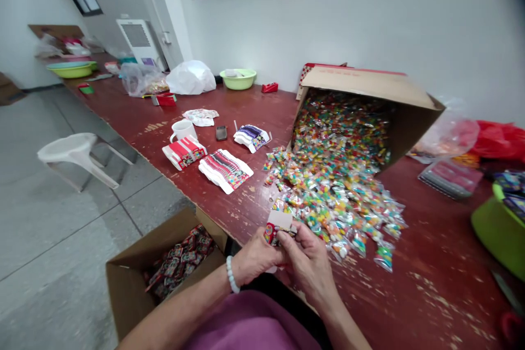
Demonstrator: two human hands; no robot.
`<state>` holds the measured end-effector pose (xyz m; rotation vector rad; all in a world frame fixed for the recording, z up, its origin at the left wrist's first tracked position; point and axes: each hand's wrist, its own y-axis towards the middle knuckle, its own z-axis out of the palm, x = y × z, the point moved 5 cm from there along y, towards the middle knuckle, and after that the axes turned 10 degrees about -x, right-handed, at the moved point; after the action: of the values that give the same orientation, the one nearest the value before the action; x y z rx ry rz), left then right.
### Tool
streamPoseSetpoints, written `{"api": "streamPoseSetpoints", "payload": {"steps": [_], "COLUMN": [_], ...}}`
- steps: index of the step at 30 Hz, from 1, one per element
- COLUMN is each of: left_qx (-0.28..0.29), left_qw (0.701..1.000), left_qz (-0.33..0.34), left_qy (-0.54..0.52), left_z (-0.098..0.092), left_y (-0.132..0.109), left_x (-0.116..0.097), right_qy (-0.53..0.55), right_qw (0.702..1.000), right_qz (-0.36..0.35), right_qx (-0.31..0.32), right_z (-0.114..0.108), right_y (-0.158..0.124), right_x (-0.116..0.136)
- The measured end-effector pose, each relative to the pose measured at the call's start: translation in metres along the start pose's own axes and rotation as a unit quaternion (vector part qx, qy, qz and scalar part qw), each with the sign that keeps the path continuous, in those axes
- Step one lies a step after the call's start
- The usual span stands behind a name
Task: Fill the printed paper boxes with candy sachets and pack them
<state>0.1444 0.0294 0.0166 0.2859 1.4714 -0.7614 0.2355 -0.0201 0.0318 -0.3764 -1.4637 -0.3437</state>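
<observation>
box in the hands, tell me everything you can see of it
The box is small and looks like thin printed card. Its face shows red with multicoloured patterns, and a plain pale flap stands up at the top, so that end seems open. The left hand and right hand both grip it, fingers covering much of its lower part. It is held at the near edge of the table. Whether anything is inside cannot be seen.
</observation>
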Motion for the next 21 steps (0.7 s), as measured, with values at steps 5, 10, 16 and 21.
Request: {"api": "streamPoseSetpoints", "payload": {"steps": [5,10,16,21], "left_qx": [0.017,-0.106,-0.084,-0.049], "left_qw": [1.0,0.986,0.987,0.992], "left_qz": [0.023,0.05,0.053,0.022], "left_qy": [-0.004,-0.121,-0.128,-0.115], "left_z": [-0.007,-0.015,-0.011,-0.014], "left_y": [-0.003,-0.012,-0.013,-0.009], "left_x": [-0.005,-0.011,-0.018,-0.015], "right_qy": [-0.069,0.013,0.097,0.011], "right_qw": [0.996,0.998,0.992,0.997], "right_qz": [-0.04,-0.018,-0.005,0.011], "right_qx": [-0.03,-0.056,-0.078,-0.07], "right_z": [-0.014,-0.013,-0.008,-0.023], "right_y": [0.005,0.006,0.007,0.012], "right_x": [0.0,-0.003,-0.018,-0.012]}}
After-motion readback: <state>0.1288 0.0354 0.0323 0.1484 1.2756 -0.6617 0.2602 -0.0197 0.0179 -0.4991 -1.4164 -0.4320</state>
